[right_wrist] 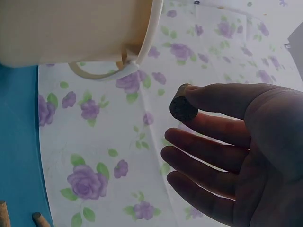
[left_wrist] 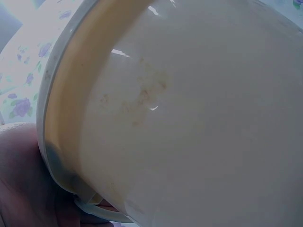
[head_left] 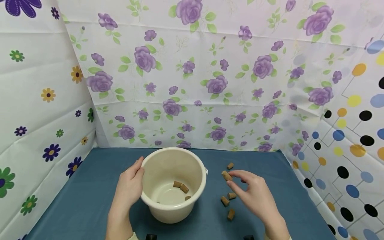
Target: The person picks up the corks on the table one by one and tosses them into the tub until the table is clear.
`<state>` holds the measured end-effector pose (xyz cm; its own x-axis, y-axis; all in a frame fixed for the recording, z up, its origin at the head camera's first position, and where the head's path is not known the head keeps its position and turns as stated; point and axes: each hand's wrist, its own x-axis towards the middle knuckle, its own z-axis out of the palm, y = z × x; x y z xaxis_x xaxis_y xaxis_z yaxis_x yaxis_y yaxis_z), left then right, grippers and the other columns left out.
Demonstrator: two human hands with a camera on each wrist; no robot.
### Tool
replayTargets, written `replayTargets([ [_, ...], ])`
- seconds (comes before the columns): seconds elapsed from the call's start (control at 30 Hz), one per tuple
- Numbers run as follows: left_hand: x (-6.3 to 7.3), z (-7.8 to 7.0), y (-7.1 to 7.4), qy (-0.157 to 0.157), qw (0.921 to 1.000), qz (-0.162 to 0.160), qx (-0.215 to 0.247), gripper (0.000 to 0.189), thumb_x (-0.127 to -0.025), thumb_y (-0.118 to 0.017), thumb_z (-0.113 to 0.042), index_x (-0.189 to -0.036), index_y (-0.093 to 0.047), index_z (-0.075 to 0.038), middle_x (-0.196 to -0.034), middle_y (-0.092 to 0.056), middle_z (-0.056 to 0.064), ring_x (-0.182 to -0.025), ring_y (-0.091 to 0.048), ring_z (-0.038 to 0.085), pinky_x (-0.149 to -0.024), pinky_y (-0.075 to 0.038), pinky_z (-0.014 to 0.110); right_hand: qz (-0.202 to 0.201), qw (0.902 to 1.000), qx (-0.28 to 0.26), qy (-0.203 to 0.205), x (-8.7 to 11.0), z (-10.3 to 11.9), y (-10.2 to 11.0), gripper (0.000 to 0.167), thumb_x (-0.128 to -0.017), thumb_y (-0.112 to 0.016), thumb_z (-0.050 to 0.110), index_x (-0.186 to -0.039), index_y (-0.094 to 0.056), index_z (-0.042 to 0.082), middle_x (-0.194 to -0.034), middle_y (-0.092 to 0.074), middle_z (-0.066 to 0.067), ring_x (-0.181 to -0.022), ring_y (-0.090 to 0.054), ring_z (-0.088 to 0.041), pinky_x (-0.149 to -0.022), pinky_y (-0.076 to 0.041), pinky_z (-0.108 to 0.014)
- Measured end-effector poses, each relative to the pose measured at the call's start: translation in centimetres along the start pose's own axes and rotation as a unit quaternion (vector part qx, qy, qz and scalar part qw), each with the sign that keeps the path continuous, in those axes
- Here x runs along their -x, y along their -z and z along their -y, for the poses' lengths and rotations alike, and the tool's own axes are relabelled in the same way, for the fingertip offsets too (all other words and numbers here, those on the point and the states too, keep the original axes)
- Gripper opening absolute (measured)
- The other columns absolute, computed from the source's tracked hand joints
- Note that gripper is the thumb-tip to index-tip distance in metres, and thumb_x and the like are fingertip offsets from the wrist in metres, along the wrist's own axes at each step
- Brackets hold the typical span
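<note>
A cream plastic bucket [head_left: 171, 213] stands upright on the cloth, with several corks lying inside, among them one cork [head_left: 177, 184] near the middle of its floor. My left hand [head_left: 129, 186] grips its rim at the left side; the left wrist view shows the bucket wall [left_wrist: 199, 118] filling most of the picture and part of the hand [left_wrist: 21, 175] at the rim. Between thumb and index finger, my right hand [head_left: 253, 193] pinches a cork [head_left: 226, 175] above the cloth, right of the bucket. From the right wrist, that cork [right_wrist: 183, 105] appears end-on, the other fingers extended.
Several loose corks lie on the blue cloth [head_left: 99, 193] right of the bucket, one cork [head_left: 230, 166] farther back and another cork [head_left: 231, 214] nearer. Flower-printed sheets [head_left: 180, 83] rise behind and at the left; a dotted sheet [head_left: 345, 150] stands at the right.
</note>
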<state>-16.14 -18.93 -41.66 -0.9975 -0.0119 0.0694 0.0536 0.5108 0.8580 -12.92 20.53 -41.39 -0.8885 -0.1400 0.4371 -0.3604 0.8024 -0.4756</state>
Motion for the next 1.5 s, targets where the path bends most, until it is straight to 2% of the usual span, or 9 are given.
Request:
replayTargets([
  [0.43,0.1,0.0,-0.1,0.003,1.0000,-0.002,0.004,0.053,-0.118,-0.036,-0.022,-0.169,-0.031,-0.008,-0.174,-0.027,0.015,-0.162,-0.021,0.036,-0.129,-0.019,0.060,-0.002,0.9996,-0.027,0.011,-0.3,0.8,-0.3,0.029,-0.098,-0.082,0.034,-0.125,-0.080,0.024,-0.123,-0.076,0.007,-0.105,-0.074,-0.017,-0.077,-0.063,-0.033],
  [0.8,0.2,0.0,0.0,0.003,1.0000,0.001,0.004,0.053,-0.118,-0.035,-0.022,-0.169,-0.030,-0.008,-0.174,-0.027,0.015,-0.162,-0.021,0.037,-0.129,-0.019,0.060,-0.001,0.9992,-0.038,0.008,-0.4,1.4,-0.4,0.030,-0.098,-0.081,0.034,-0.126,-0.080,0.022,-0.123,-0.077,0.006,-0.106,-0.075,-0.015,-0.074,-0.062,-0.031],
  [0.97,0.2,-0.1,-0.1,0.009,1.0000,0.001,0.004,0.053,-0.118,-0.035,-0.022,-0.169,-0.031,-0.008,-0.174,-0.027,0.015,-0.162,-0.020,0.036,-0.129,-0.019,0.060,0.000,0.9992,-0.040,0.008,-0.4,1.6,-0.5,0.030,-0.098,-0.081,0.034,-0.125,-0.080,0.022,-0.124,-0.076,0.007,-0.109,-0.074,-0.015,-0.078,-0.064,-0.033],
  [1.5,0.0,-0.1,-0.2,0.010,0.9999,0.003,0.002,0.053,-0.118,-0.037,-0.022,-0.169,-0.031,-0.007,-0.174,-0.027,0.017,-0.161,-0.021,0.038,-0.128,-0.019,0.062,-0.014,0.9965,-0.073,0.039,-0.6,2.8,-0.8,0.028,-0.098,-0.081,0.032,-0.125,-0.080,0.023,-0.123,-0.077,0.008,-0.109,-0.075,-0.015,-0.083,-0.065,-0.036],
])
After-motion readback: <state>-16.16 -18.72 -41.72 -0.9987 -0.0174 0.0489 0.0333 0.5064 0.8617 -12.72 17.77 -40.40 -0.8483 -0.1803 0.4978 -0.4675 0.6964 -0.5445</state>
